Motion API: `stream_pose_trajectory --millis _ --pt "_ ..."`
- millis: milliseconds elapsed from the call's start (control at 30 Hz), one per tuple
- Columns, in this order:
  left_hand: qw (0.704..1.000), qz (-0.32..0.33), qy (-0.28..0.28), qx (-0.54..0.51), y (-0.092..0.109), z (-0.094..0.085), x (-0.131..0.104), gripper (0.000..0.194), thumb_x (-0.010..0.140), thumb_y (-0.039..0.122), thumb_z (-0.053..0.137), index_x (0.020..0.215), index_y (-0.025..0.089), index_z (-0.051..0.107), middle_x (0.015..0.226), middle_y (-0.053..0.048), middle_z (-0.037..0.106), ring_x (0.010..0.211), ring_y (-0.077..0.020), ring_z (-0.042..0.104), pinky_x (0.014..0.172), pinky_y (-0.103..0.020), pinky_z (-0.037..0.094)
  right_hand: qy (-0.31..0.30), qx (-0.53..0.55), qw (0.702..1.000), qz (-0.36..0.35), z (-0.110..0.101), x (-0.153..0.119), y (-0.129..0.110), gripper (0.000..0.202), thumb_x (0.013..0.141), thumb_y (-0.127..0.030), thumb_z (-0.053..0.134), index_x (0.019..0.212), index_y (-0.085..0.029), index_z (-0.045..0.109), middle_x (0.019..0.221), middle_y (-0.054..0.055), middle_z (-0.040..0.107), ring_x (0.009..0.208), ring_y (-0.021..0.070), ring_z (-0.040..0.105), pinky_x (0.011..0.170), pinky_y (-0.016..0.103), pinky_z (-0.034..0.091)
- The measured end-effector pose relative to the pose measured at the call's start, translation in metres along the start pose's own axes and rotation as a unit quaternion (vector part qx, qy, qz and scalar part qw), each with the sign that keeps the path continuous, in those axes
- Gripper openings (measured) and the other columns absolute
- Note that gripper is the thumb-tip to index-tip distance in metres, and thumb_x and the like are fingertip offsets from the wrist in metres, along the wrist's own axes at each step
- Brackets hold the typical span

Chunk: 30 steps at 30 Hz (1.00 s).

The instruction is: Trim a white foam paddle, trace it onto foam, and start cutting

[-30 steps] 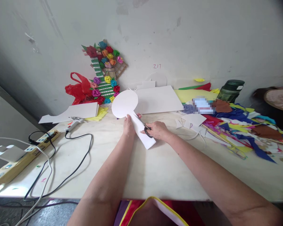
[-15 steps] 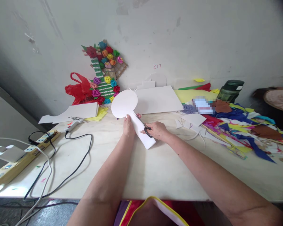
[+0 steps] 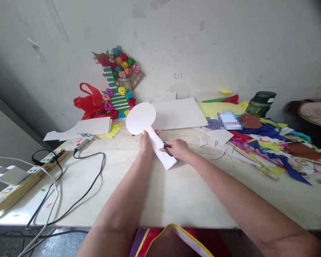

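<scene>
A white card piece [image 3: 141,118] with a round head and a straight strip is held just above the table, the strip slanting down to the right. My left hand [image 3: 146,143] grips the strip just below the round part. In my right hand [image 3: 178,148] are black-handled scissors [image 3: 168,149], their blades lying along the strip's right edge and pointing up to the left. Behind the round head lies a large white board [image 3: 179,114].
Colourful scraps [image 3: 289,146] and a green bottle [image 3: 260,103] are on the right. A glue gun [image 3: 82,141], its cord and a power strip [image 3: 29,178] lie left. Paper flowers [image 3: 117,85] and a red bag [image 3: 89,100] stand against the wall.
</scene>
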State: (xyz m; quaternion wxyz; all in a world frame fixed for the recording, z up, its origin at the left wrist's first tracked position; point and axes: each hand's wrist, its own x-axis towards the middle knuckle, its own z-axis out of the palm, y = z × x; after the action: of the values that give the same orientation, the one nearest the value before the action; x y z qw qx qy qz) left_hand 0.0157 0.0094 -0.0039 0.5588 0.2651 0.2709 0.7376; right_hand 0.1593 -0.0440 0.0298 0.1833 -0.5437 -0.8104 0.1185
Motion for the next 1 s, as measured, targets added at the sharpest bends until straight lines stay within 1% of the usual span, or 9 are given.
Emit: stream_pose_trajectory --millis 133,267,400,567,733,867,1000 --pt "1.000 0.000 -0.009 0.007 0.000 0.001 -0.002 0.043 0.082 0.038 0.044 0.116 0.013 0.042 0.084 -0.012 0.065 0.076 -0.0214 0.064 0.072 -0.036 0.048 0.006 -0.020 1.000 -0.002 0.000 0.000 0.001 0.048 0.071 -0.066 0.038 0.089 -0.030 0.064 0.074 0.000 0.065 0.067 0.0140 0.054 0.052 0.022 0.026" --pt "1.000 -0.003 -0.031 0.005 0.000 0.004 -0.007 0.040 0.080 0.039 0.047 0.111 0.014 0.046 0.088 -0.012 0.065 0.076 -0.0217 0.063 0.068 -0.035 0.049 0.004 -0.034 0.999 0.003 -0.002 0.000 0.000 0.048 0.071 -0.065 0.038 0.090 -0.029 0.064 0.078 0.001 0.065 0.072 0.0154 0.055 0.054 0.022 0.027" --pt "1.000 -0.010 -0.025 0.002 0.000 0.006 -0.009 0.040 0.079 0.039 0.048 0.112 0.016 0.045 0.089 -0.012 0.064 0.076 -0.0221 0.063 0.065 -0.035 0.049 0.001 -0.036 0.999 0.005 -0.004 0.000 -0.001 0.047 0.072 -0.064 0.038 0.089 -0.029 0.064 0.078 0.001 0.065 0.072 0.0157 0.056 0.054 0.023 0.028" --pt "1.000 -0.003 -0.026 0.000 0.001 0.007 -0.011 0.041 0.079 0.041 0.048 0.111 0.016 0.046 0.089 -0.012 0.064 0.078 -0.0220 0.063 0.067 -0.035 0.049 0.008 -0.039 0.999 0.009 -0.002 0.001 0.000 0.048 0.072 -0.065 0.037 0.090 -0.029 0.063 0.077 0.001 0.065 0.071 0.0156 0.056 0.053 0.023 0.027" --pt "1.000 -0.005 -0.022 0.000 0.003 0.009 -0.012 0.040 0.080 0.040 0.047 0.110 0.015 0.046 0.088 -0.012 0.064 0.076 -0.0213 0.063 0.067 -0.035 0.049 0.012 -0.013 1.000 0.005 0.001 0.001 0.002 0.045 0.072 -0.063 0.038 0.089 -0.029 0.063 0.078 0.001 0.065 0.070 0.0144 0.055 0.054 0.022 0.027" --pt "1.000 -0.005 -0.020 -0.002 0.002 0.008 -0.010 0.038 0.080 0.039 0.046 0.109 0.015 0.046 0.087 -0.011 0.064 0.075 -0.0214 0.063 0.066 -0.035 0.049 0.018 0.014 1.000 0.001 0.002 0.000 0.002 0.045 0.072 -0.062 0.039 0.088 -0.029 0.064 0.076 0.000 0.064 0.068 0.0135 0.054 0.053 0.022 0.027" --pt "1.000 -0.003 -0.021 -0.008 0.000 0.007 -0.008 0.039 0.080 0.040 0.047 0.111 0.016 0.046 0.087 -0.011 0.065 0.075 -0.0214 0.063 0.064 -0.034 0.049 0.011 0.052 0.999 -0.002 0.002 -0.001 0.001 0.042 0.073 -0.060 0.041 0.087 -0.027 0.064 0.075 0.000 0.064 0.066 0.0122 0.053 0.052 0.021 0.027"
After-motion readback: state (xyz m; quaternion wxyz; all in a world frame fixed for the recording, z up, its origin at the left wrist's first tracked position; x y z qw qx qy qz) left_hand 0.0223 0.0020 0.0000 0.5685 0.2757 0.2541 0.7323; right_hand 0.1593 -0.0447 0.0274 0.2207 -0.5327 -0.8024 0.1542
